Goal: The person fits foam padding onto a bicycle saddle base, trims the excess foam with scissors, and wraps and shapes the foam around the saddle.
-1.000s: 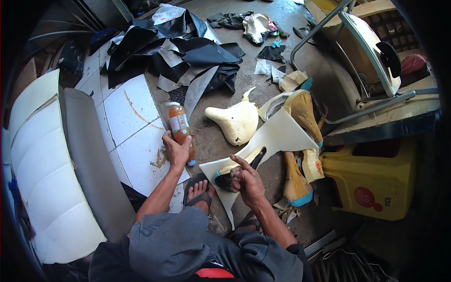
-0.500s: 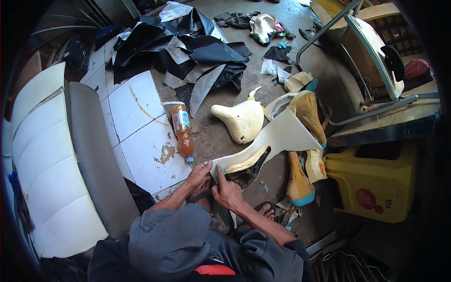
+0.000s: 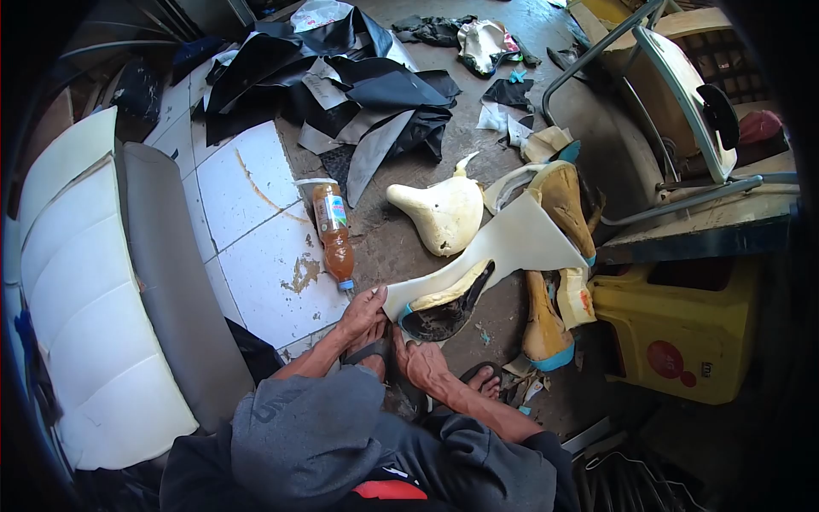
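Observation:
My left hand (image 3: 364, 314) is closed on the near left end of a white foam sheet (image 3: 512, 233) lying across the floor. Just right of it, my right hand (image 3: 421, 360) is at the sheet's lower edge, its fingers partly hidden, so its grip is unclear. A seat piece with a black underside (image 3: 444, 320), yellow foam and a blue edge rests on the sheet in front of my right hand. Beyond my left hand lies a bottle of orange-brown liquid (image 3: 333, 230) with a blue cap. A cream foam saddle (image 3: 442, 210) sits past the sheet.
Black and grey material scraps (image 3: 375, 94) are heaped at the back. Along the left stands a long white padded cushion (image 3: 102, 316). More yellow saddle pieces (image 3: 546, 328) lie right, beside a yellow plastic stool (image 3: 682, 328). A metal-framed chair (image 3: 682, 102) is at upper right.
My left hand has let go of the bottle, which now lies on the floor, and taken the sheet's end. My right hand has moved left and down, away from the black-bottomed seat piece.

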`<state>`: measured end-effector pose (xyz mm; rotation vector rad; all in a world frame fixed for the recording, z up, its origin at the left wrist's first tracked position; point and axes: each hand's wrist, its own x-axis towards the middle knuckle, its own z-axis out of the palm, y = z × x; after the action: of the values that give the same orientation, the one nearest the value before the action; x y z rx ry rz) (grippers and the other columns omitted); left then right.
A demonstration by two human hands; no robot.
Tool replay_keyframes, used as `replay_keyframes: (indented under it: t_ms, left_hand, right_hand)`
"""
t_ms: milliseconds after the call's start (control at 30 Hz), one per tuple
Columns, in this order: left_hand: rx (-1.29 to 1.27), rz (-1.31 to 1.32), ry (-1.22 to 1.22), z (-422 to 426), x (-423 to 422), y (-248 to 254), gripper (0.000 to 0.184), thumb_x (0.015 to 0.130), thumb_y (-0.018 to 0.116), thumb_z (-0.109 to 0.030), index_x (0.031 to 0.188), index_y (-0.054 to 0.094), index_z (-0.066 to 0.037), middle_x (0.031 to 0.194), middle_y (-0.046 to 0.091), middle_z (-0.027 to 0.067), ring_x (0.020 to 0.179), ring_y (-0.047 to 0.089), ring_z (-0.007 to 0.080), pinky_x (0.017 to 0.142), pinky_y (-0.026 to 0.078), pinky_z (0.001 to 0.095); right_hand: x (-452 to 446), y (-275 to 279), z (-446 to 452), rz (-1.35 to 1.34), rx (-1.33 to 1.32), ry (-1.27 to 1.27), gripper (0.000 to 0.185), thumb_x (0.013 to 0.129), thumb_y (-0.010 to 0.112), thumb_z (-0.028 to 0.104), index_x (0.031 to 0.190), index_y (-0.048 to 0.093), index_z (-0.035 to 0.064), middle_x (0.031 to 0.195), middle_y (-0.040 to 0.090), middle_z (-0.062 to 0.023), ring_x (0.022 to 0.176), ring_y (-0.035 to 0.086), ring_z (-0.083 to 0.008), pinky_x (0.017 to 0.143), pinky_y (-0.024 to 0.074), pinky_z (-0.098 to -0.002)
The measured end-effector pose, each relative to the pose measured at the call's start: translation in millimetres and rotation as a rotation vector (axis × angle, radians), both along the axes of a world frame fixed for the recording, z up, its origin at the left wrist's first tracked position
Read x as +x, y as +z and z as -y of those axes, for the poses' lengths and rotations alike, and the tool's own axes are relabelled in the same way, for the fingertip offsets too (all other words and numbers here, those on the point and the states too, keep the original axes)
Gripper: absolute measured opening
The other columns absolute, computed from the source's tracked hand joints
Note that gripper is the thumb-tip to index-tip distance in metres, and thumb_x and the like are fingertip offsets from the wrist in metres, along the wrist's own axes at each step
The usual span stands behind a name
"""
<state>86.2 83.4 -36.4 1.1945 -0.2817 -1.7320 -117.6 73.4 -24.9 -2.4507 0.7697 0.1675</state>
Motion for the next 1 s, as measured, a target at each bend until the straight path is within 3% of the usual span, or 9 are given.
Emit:
replay_keyframes:
  t_ms: [233,333,467,533,633,733,833,967,1000]
  left_hand:
    - [0.039,-0.006,-0.003,0.7,1.2,1.4,0.051,0.106,0.047,-0.043,0.132,0.052,0.000,0.125,0.063,0.0139,0.114,0.063,0.0223,0.100,0.051,0.0388]
    - [0.046,0.008,-0.033,1.8,1.8,4.1,0.051,0.106,0.047,-0.044,0.131,0.053,0.000,0.123,0.063,0.0131,0.113,0.063,0.0221,0.100,0.051,0.0386]
    - [0.034,0.037,-0.013,3.8,-0.8,5.8,0.051,0.106,0.046,-0.043,0.132,0.052,0.001,0.123,0.063,0.0132,0.113,0.063,0.0220,0.099,0.051,0.0388]
    - [0.031,0.031,-0.017,7.1,-2.0,14.8,0.051,0.107,0.044,-0.043,0.132,0.052,0.001,0.123,0.064,0.0130,0.113,0.063,0.0216,0.099,0.051,0.0390]
    - [0.028,0.088,-0.053,5.4,1.2,7.2,0.049,0.108,0.042,-0.042,0.132,0.054,-0.001,0.118,0.064,0.0109,0.106,0.063,0.0197,0.091,0.054,0.0344]
    - [0.026,0.061,-0.020,3.9,-0.9,9.8,0.050,0.108,0.042,-0.043,0.133,0.054,-0.001,0.116,0.064,0.0103,0.105,0.063,0.0192,0.090,0.054,0.0343]
    - [0.048,0.071,-0.041,5.0,1.2,7.7,0.051,0.107,0.043,-0.042,0.134,0.052,0.000,0.123,0.064,0.0131,0.113,0.063,0.0219,0.099,0.052,0.0395]
    - [0.043,0.080,-0.067,6.6,4.0,7.6,0.050,0.108,0.043,-0.041,0.134,0.052,0.000,0.123,0.063,0.0128,0.113,0.062,0.0217,0.099,0.052,0.0395]
    - [0.025,0.105,-0.062,5.8,3.9,5.2,0.049,0.108,0.043,-0.042,0.134,0.053,-0.001,0.120,0.064,0.0108,0.109,0.063,0.0196,0.094,0.053,0.0363]
  right_hand:
    - [18.2,78.3,31.0,-0.030,0.011,-0.051,0.053,0.096,0.048,0.017,0.146,0.043,0.0004,0.093,0.069,-0.0217,0.069,0.070,-0.0378,0.057,0.0542,-0.0502]
    - [24.1,73.0,31.2,-0.054,-0.160,-0.107,0.055,0.090,0.051,0.014,0.142,0.048,-0.0037,0.079,0.066,-0.0171,0.061,0.069,-0.0298,0.052,0.0550,-0.0419]
    - [21.2,49.8,15.5,-0.106,-0.213,-0.004,0.055,0.090,0.052,0.015,0.142,0.048,-0.0031,0.077,0.066,-0.0155,0.062,0.068,-0.0278,0.053,0.0549,-0.0407]
    - [17.9,41.0,3.9,-0.267,-0.268,0.188,0.053,0.092,0.050,0.016,0.143,0.048,0.0021,0.086,0.067,-0.0154,0.069,0.070,-0.0280,0.057,0.0546,-0.0420]
    - [13.2,52.4,7.5,0.001,-0.277,0.042,0.051,0.092,0.052,0.018,0.141,0.051,0.0033,0.081,0.066,-0.0142,0.066,0.068,-0.0274,0.056,0.0524,-0.0408]
    - [26.5,72.3,24.6,-0.068,-0.311,-0.155,0.052,0.092,0.055,0.021,0.141,0.051,0.0052,0.080,0.065,-0.0144,0.066,0.066,-0.0267,0.056,0.0516,-0.0395]
    - [25.2,58.2,21.3,-0.175,-0.401,-0.080,0.053,0.091,0.057,0.023,0.141,0.051,0.0056,0.080,0.066,-0.0146,0.067,0.065,-0.0263,0.057,0.0518,-0.0390]
    - [17.5,41.6,1.0,-0.267,-0.273,0.060,0.052,0.093,0.053,0.020,0.143,0.051,0.0088,0.081,0.065,-0.0141,0.070,0.066,-0.0274,0.059,0.0522,-0.0393]
    - [16.5,46.6,3.1,-0.169,-0.294,0.023,0.055,0.094,0.051,0.018,0.148,0.046,0.0108,0.081,0.065,-0.0146,0.072,0.066,-0.0277,0.060,0.0526,-0.0403]
